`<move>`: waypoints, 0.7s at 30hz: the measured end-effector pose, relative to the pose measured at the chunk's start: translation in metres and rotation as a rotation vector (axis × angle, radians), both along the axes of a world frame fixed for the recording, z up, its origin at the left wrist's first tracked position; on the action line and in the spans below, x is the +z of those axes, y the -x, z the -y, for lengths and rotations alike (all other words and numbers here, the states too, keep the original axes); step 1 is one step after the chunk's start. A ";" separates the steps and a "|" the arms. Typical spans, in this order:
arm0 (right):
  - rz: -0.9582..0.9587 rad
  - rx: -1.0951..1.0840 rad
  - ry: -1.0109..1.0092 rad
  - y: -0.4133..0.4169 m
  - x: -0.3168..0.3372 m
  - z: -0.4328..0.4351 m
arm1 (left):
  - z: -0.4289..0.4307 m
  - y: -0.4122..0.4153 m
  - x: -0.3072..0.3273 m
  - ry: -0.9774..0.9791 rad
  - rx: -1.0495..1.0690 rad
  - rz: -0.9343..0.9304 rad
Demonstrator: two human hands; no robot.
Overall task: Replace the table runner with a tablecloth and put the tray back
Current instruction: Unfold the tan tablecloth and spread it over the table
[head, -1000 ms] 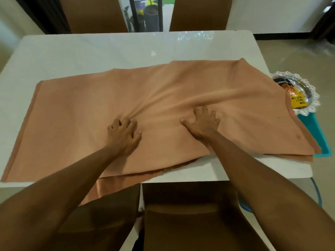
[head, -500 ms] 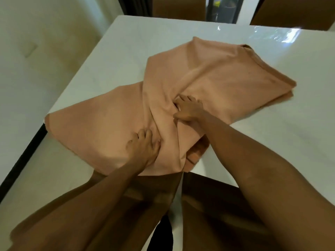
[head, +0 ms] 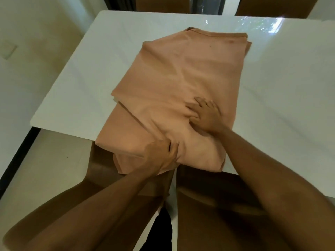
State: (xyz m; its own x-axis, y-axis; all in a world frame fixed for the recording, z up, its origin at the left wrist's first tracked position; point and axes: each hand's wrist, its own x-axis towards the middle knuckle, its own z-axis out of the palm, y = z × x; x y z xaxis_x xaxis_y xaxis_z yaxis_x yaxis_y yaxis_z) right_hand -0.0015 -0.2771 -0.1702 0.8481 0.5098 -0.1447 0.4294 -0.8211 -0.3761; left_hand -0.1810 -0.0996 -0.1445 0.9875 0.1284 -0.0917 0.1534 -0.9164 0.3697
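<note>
A peach-orange cloth [head: 181, 84] lies folded in layers on the glossy white table [head: 281, 87], its near end hanging over the table's front edge. My left hand [head: 161, 156] pinches a fold of the cloth at that near end. My right hand [head: 205, 115] presses on the cloth a little farther in, fingers curled into a crease. The tray is out of view.
Brown chair backs [head: 213, 205] stand right below the table's near edge, under my arms. Two more brown chairs [head: 163, 4] stand at the far side. A pale tiled floor [head: 36, 60] lies to the left.
The cloth has gone from spread wide across the table to folded into a narrower stack running away from me. My view has swung left, and the tray has left the frame.
</note>
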 end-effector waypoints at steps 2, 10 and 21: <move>-0.074 -0.015 -0.006 -0.020 0.009 0.018 | 0.003 -0.016 0.003 -0.017 -0.009 0.041; -0.022 -0.377 -0.145 -0.017 0.027 0.000 | -0.013 -0.089 0.010 -0.300 -0.134 0.086; 0.177 -0.371 0.058 -0.059 -0.018 -0.008 | -0.034 -0.207 -0.020 -0.229 -0.165 -0.252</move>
